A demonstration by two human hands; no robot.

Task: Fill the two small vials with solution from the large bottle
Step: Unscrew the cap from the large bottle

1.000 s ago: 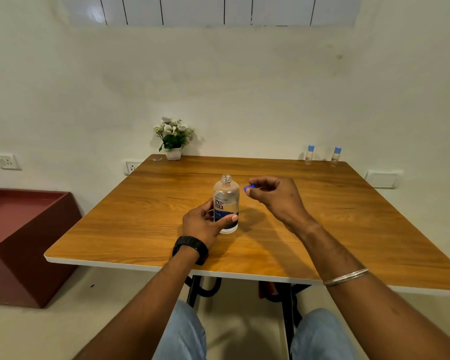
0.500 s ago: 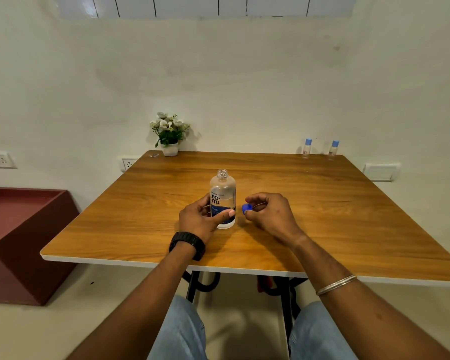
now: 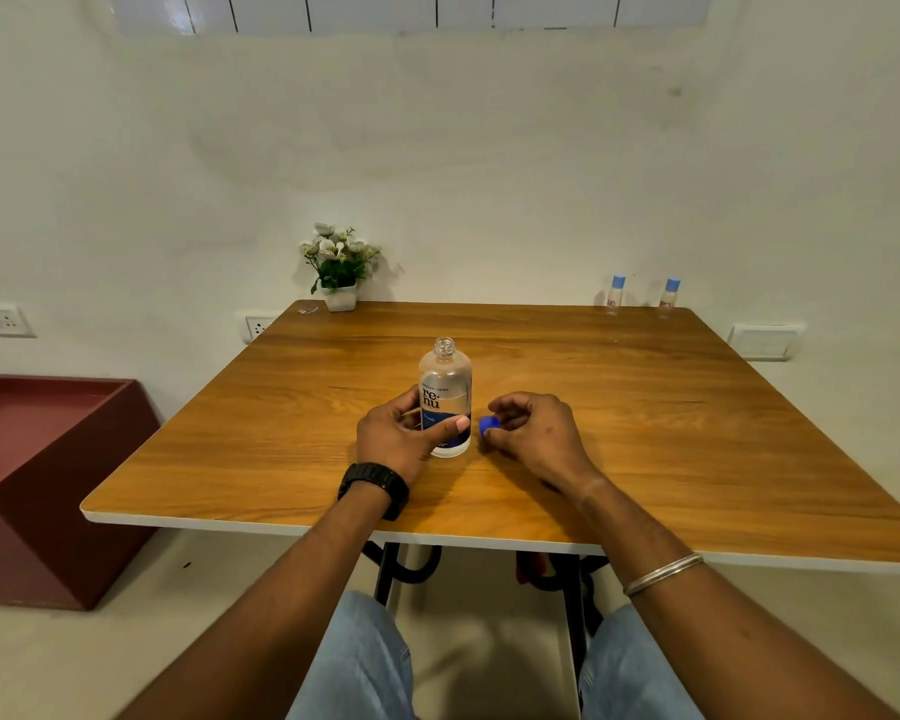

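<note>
Left hand (image 3: 401,439) is gripping the uncapped large bottle (image 3: 445,397), standing upright mid-table (image 3: 645,407). Right hand (image 3: 536,433) is pinching the blue cap (image 3: 488,424) just right of it. Two vials (image 3: 615,294) are sitting way off at the far right edge.

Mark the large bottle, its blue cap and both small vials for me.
large bottle (image 3: 445,379): head view, clear shoulder.
blue cap (image 3: 489,424): head view, top.
left vial (image 3: 615,293): head view, body.
right vial (image 3: 669,296): head view, body.
</note>
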